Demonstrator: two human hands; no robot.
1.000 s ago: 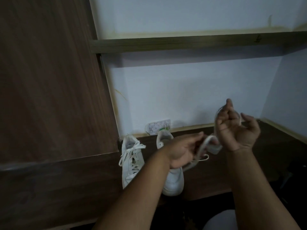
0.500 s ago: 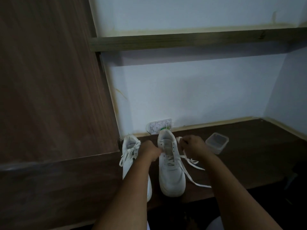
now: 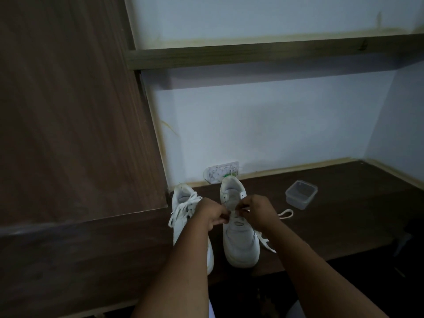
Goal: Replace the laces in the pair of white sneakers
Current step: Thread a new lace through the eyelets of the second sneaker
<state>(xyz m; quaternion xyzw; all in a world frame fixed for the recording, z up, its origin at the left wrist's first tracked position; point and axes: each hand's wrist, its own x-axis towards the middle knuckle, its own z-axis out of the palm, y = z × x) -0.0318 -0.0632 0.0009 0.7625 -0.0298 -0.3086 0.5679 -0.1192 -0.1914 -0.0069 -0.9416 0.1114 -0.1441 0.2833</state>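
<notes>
The lace (image 3: 267, 239) is pinched by both the left hand (image 3: 212, 215) and right hand (image 3: 257, 213), above the right sneaker (image 3: 239, 239), whose toe is pointed toward the person.

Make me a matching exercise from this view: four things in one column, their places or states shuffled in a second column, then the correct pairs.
Things
1. white sneaker on the left
2. white sneaker on the right
3. clear square plastic container
4. loose end of white lace

Places or states
A. lies on the dark wooden surface, between the right hand and the container
B. laced, its lace ends hanging over its side
C. stands empty, to the right of both shoes
D. both hands at its eyelets, the left hand on the near side

Pairs: 1-B, 2-D, 3-C, 4-A
</notes>
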